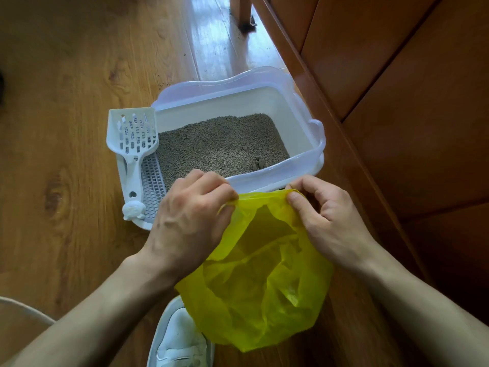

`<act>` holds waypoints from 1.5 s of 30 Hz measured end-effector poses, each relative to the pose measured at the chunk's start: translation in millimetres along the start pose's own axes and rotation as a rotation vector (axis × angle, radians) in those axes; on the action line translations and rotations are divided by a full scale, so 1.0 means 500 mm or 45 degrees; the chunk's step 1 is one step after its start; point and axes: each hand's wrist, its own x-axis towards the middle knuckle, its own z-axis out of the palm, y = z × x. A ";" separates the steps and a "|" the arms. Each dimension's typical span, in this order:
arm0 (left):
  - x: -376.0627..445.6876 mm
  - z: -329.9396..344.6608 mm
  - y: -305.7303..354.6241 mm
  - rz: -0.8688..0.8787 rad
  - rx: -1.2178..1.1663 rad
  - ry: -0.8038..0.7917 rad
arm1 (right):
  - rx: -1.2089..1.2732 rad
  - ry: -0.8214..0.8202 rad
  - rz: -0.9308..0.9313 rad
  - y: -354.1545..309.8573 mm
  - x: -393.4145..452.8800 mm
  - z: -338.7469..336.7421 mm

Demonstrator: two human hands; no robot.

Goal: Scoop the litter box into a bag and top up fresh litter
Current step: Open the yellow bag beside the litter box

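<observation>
wooden floorboards [66,102] are carrying the litter box [304,165], which is sitting against a wooden panel along the floor's right edge, its scoop [133,144] resting on the box's left rim within reach. i'm pinching the yellow bag [259,282] at its top edge with my left hand [189,221] and right hand [328,218], pulling the mouth apart just before the box's near edge, probably to take clumps. clumps in the near right corner are looking small and blurry, and a white shoe [180,340] is running off the bottom.

Bare forearms, no sleeves; white sneaker [182,340].
</observation>
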 end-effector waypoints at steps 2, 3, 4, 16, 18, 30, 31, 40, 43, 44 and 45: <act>0.003 -0.003 -0.002 -0.069 -0.071 -0.024 | -0.029 -0.004 -0.011 0.005 -0.001 -0.004; 0.004 -0.006 -0.002 -0.137 -0.150 -0.052 | -0.046 -0.014 -0.004 0.009 -0.001 -0.006; 0.005 -0.008 -0.002 -0.222 -0.261 -0.082 | -0.081 -0.029 0.000 0.013 0.000 -0.006; 0.021 -0.009 0.022 -0.305 -0.786 -0.406 | -0.395 -0.169 -0.391 0.002 -0.001 0.023; 0.018 -0.010 0.020 -0.309 -0.761 -0.341 | -0.336 -0.158 -0.361 0.003 -0.001 0.021; 0.022 -0.030 0.011 -0.804 -1.031 -0.155 | -0.209 -0.084 -0.124 0.027 0.003 -0.013; 0.023 -0.031 0.010 -0.887 -1.100 -0.178 | -0.198 -0.092 -0.123 0.029 0.005 -0.018; 0.022 -0.034 0.022 -1.061 -1.298 -0.275 | -0.213 -0.253 -0.244 0.021 0.001 -0.015; 0.026 -0.031 0.038 -1.094 -1.501 -0.360 | -0.242 -0.332 -0.344 0.016 -0.003 0.005; 0.028 -0.030 0.042 -1.104 -1.554 -0.373 | -0.276 -0.318 -0.371 0.016 -0.004 0.011; 0.028 -0.030 0.044 -1.122 -1.592 -0.374 | -0.305 -0.291 -0.392 0.016 -0.004 0.016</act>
